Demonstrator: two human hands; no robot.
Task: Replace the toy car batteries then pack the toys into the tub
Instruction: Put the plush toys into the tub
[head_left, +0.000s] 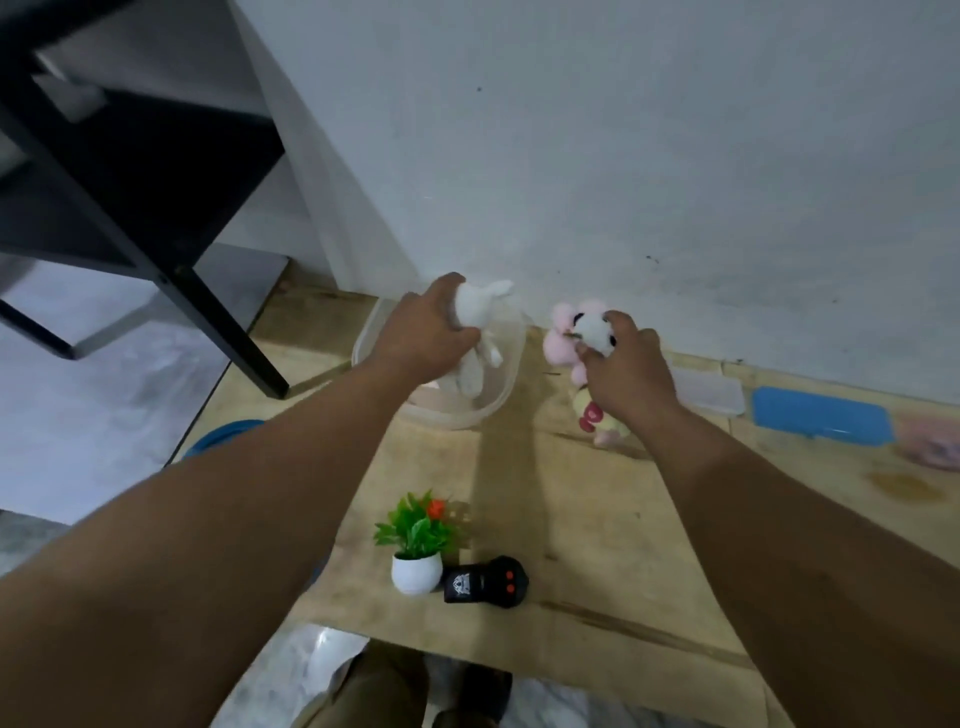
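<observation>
While the left hand (422, 338) grips a white plush (480, 332) directly above the tub (506, 384), the right hand (631, 371) clutches the pink plush (561, 338) just beside it.

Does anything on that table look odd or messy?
A brownish stain marks the wooden table near its right edge, like a dried spill. Otherwise nothing stands out.

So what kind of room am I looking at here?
Probably a room in a home, not a workshop: a low wooden table against a plain painted wall, a small potted plant on it, and a tiled floor.
</observation>
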